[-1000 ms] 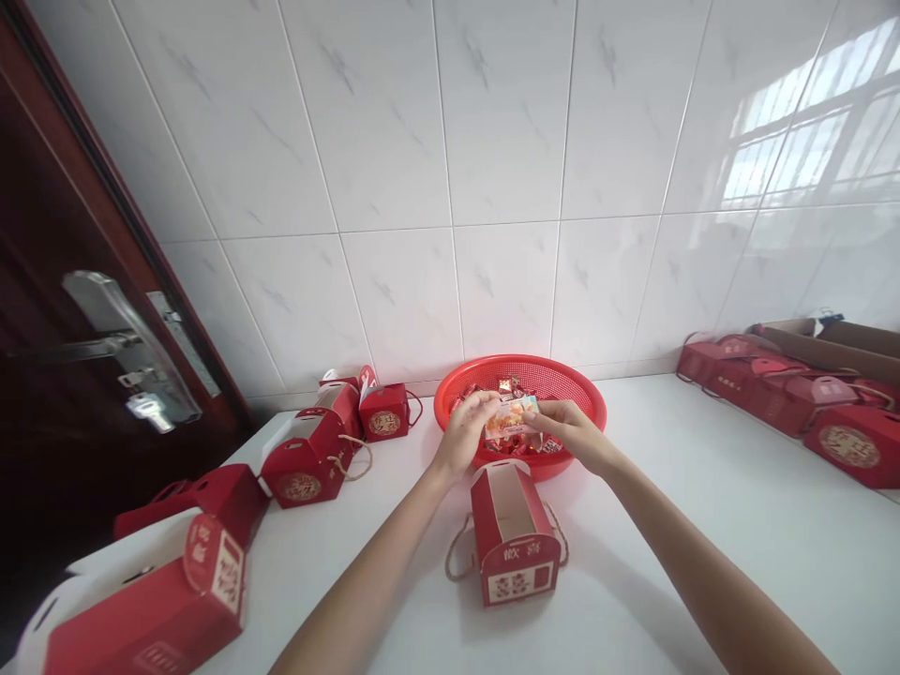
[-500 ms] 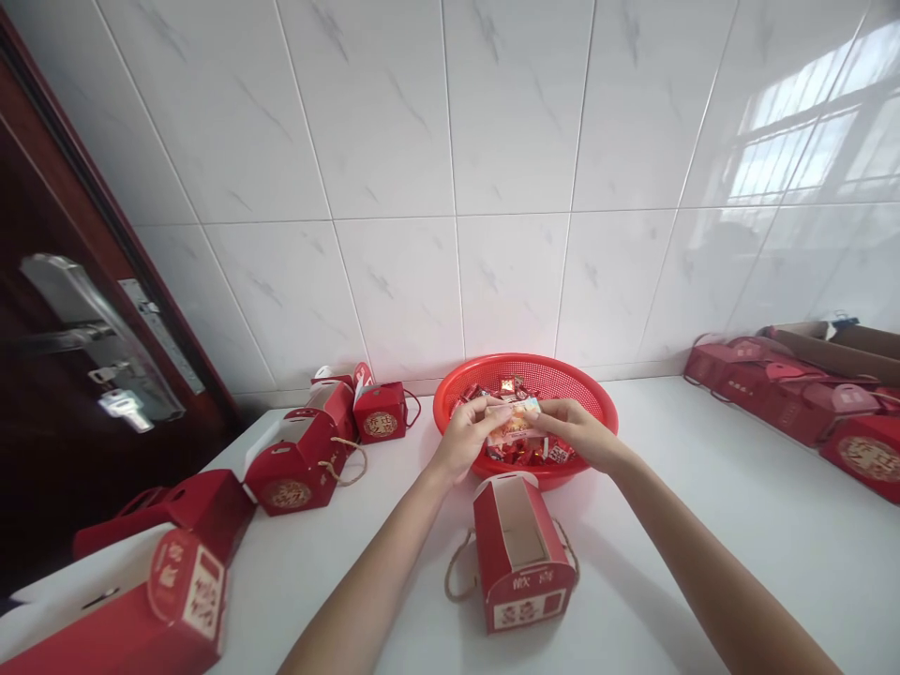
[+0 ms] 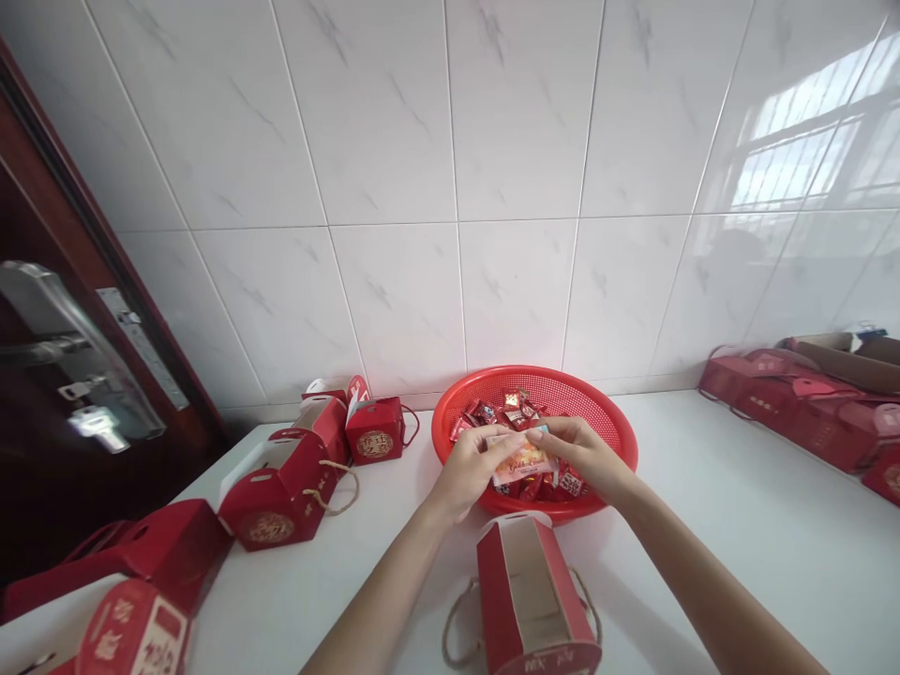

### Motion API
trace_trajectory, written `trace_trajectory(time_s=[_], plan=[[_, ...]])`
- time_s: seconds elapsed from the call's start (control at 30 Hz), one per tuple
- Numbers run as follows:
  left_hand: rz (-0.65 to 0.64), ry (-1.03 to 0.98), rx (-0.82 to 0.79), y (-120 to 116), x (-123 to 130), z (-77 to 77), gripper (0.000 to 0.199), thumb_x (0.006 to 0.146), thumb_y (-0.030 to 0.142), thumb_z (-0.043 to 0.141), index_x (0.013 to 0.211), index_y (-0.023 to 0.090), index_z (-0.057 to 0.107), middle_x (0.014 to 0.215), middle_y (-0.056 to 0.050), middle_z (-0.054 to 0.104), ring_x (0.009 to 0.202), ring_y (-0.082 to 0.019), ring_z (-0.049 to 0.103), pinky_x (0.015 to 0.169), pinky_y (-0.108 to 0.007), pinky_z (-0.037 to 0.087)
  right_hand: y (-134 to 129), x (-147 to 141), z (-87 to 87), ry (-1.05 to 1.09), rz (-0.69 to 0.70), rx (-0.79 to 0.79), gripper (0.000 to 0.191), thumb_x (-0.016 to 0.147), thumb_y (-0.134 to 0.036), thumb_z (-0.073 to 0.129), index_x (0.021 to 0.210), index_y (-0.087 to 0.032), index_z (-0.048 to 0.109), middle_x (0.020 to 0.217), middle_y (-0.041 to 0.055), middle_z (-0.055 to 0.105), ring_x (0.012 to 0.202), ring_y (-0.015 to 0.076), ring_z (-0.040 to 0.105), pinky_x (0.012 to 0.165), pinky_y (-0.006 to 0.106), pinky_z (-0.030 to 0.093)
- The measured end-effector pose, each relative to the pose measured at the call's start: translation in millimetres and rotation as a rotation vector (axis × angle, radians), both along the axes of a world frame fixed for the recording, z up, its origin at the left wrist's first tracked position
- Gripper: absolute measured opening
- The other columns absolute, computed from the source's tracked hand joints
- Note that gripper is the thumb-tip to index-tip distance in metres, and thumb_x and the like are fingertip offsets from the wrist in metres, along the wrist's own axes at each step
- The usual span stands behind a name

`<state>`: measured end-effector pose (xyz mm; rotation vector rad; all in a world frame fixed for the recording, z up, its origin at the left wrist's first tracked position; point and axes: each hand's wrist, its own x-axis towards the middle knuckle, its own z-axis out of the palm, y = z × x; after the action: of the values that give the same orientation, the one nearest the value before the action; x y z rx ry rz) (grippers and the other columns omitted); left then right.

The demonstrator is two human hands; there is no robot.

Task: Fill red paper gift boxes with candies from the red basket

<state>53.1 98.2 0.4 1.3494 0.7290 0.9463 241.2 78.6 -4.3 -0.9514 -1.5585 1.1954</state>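
Over the red plastic basket [image 3: 450,394], my left hand [image 3: 464,473] and my right hand [image 3: 587,459] hold a small printed snack packet [image 3: 524,461] between them. The packet is pale with orange and red print, and both hands pinch its upper part with thumb and fingers. Beneath it lie several red-wrapped sweets [image 3: 513,403], partly hidden by the hands. Nearest to me, below the basket, stands a red gift box [image 3: 496,591] with its top open and rope handles at its sides. Its near end is cut off by the frame.
On the left stand several red boxes, one with a round gold emblem [image 3: 271,528] and a smaller one [image 3: 376,436] near the wall. More red boxes [image 3: 773,403] line the right side, beside a brown carton [image 3: 836,361]. A door with keys [image 3: 98,427] is at far left.
The view has shifted, so the basket and boxes sit lower in it. Both hands still hold the packet, whose printed face now shows more plainly.
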Motion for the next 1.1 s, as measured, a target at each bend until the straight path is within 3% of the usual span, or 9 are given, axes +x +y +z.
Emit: trace_trajectory(time_s=[0.1,0.47,0.77,0.83,0.97,1.03,1.1], plan=[[-0.015,-0.046,-0.076,-1,1,-0.8,0.050,0.062,0.059,0.089,0.084,0.016,0.078,0.080,-0.003,0.069,0.083,-0.020,0.065,0.078,-0.034,0.059,0,0,-1.5,-0.024,-0.022,-0.002,0.051,0.082,-0.067,0.072,0.071,-0.018,0.063,0.068,-0.0006,0.052,0.065,0.0140,0.047,0.062,0.028,0.040],[0.009,-0.086,-0.160,0,0,-6.2,0.049,0.059,0.057,0.092,0.081,0.017,0.076,0.081,-0.004,0.071,0.085,-0.021,0.068,0.079,-0.034,0.059,3,0,-6.7,-0.055,-0.095,-0.011,0.054,0.086,-0.072,0.063,0.076,-0.019,0.066,0.068,0.0023,0.057,0.064,0.0175,0.054,0.060,0.030,0.046],[0.041,-0.113,-0.116,4,1,-6.3,0.049,0.060,0.056,0.092,0.082,0.016,0.076,0.085,-0.004,0.072,0.086,-0.019,0.067,0.081,-0.031,0.060,4,2,0.2,-0.001,-0.114,-0.033,0.052,0.084,-0.070,0.064,0.073,-0.020,0.059,0.071,0.0025,0.060,0.067,0.0175,0.057,0.063,0.031,0.047],[0.065,-0.146,-0.144,5,1,-5.1,0.048,0.057,0.055,0.094,0.079,0.016,0.075,0.086,-0.004,0.073,0.088,-0.019,0.068,0.081,-0.032,0.061,7,11,1.6,-0.119,-0.195,0.010,0.049,0.089,-0.066,0.059,0.073,-0.020,0.058,0.073,0.0034,0.062,0.069,0.0181,0.059,0.065,0.032,0.048],[0.065,-0.178,-0.162,5,2,-3.0,0.042,0.060,0.048,0.094,0.077,0.016,0.074,0.087,-0.005,0.073,0.093,-0.022,0.069,0.086,-0.037,0.062,15,37,-0.9,-0.656,-0.404,0.047,0.019,0.091,-0.036,0.057,0.088,-0.020,0.066,0.093,0.0074,0.072,0.082,0.0215,0.065,0.072,0.033,0.051],[0.069,-0.179,-0.161,6,2,-3.1,0.039,0.062,0.045,0.093,0.077,0.015,0.075,0.088,-0.005,0.074,0.095,-0.022,0.070,0.089,-0.039,0.062,18,45,-3.8,-0.790,-0.389,0.008,0.010,0.084,-0.026,0.062,0.089,-0.020,0.068,0.097,0.0084,0.073,0.086,0.0239,0.066,0.073,0.034,0.049],[0.069,-0.180,-0.164,6,1,-3.7,0.037,0.064,0.044,0.092,0.078,0.015,0.075,0.090,-0.006,0.074,0.097,-0.022,0.069,0.092,-0.039,0.061,19,47,-6.3,-0.885,-0.321,-0.028,0.013,0.076,-0.024,0.070,0.089,-0.021,0.071,0.095,0.0081,0.073,0.086,0.0258,0.065,0.071,0.034,0.046]])
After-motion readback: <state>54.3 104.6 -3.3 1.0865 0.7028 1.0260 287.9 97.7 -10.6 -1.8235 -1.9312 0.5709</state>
